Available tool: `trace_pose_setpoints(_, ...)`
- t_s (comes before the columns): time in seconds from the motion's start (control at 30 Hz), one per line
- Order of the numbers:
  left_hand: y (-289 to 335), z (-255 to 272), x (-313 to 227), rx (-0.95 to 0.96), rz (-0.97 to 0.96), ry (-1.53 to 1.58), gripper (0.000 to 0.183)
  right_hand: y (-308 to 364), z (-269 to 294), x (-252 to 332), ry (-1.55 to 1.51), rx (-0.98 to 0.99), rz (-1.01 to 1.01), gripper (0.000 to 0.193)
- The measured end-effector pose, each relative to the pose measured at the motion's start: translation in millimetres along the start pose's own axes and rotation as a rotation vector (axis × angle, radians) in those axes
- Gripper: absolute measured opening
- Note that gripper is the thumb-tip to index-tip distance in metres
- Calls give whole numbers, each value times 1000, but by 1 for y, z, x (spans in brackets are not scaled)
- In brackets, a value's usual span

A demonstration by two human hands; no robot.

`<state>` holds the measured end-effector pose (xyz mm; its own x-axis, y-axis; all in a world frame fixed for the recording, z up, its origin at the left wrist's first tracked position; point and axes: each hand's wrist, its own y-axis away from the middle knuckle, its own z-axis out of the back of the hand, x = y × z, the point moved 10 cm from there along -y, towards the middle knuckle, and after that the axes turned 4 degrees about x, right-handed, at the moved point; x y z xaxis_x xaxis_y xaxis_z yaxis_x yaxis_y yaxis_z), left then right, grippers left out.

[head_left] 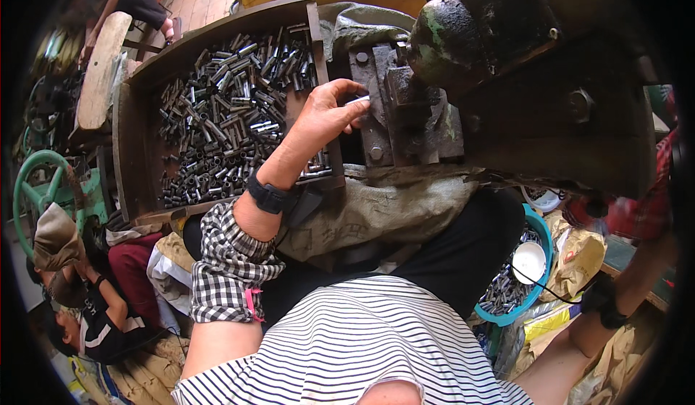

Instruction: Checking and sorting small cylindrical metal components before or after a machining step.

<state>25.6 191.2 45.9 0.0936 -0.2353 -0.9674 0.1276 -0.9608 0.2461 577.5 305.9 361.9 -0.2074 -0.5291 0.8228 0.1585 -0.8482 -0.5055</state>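
Observation:
My left hand [327, 114] pinches a small shiny metal tube [357, 101] between thumb and fingers. It holds the tube at the left edge of a dark, bolted steel block [378, 108] on a heavy, grimy machine [507, 36]. Beside that hand, on its left, stands a wooden tray [121, 155] with a heap of short metal tubes [224, 115]. My right arm [572, 347], with a black band [614, 311] on it, stretches to the right rim of the picture. The right hand's fingers do not show there.
By my right knee, a turquoise basin [546, 242] holds more metal pieces and a white bowl [529, 263]. Canvas cloth [391, 202] hangs below the block. A green handwheel [43, 162] and a person [108, 318] are at the left; another person [145, 0] sits at the upper left.

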Motion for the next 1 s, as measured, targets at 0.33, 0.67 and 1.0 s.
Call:
trace_pose_setpoints(0.33, -9, -33, -14, 223, -75, 559, 30, -22, 197, -12, 237, 23, 62, 60)
trace_pose_setpoints(0.67, -23, -37, -6, 76, -53, 453, 22, -4, -29, -2, 406, 44, 114, 58)
trace_pose_setpoints(1.0, 0, -7, -10, -36, -48, 153, 20, 5, -95, -8, -210, -260, -116, 33)
